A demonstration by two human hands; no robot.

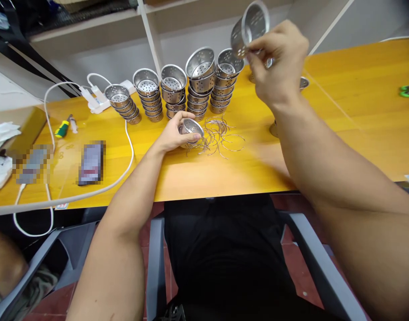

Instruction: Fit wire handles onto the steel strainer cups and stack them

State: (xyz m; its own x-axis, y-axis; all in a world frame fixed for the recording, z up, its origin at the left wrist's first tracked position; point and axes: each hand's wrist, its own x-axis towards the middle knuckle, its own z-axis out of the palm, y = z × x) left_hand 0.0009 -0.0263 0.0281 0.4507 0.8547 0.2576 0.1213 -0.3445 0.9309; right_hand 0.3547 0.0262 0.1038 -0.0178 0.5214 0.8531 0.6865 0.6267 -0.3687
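Note:
My right hand [280, 62] is raised above the table, pinching a perforated metal cup [239, 38] that tilts sideways and is a little blurred. My left hand [176, 133] rests on the table with its fingers around a smaller perforated cup [192, 127]. Against that cup's right side lies a loose heap of thin curved wires [221, 133]. Behind the hands, stacks of similar perforated metal cups [173, 82] stand in a row; the top cups of one stack [201, 67] lean. More cups are partly hidden behind my right hand and forearm.
To the left lie a green-and-yellow screwdriver [62, 128], two blurred-out phones [92, 162] and a white cable [129, 156] running to a power strip [99, 102]. Green-handled scissors or pliers [408, 91] lie far right. Shelving [147, 35] rises behind the table. Another person's leg [6, 254] shows lower left.

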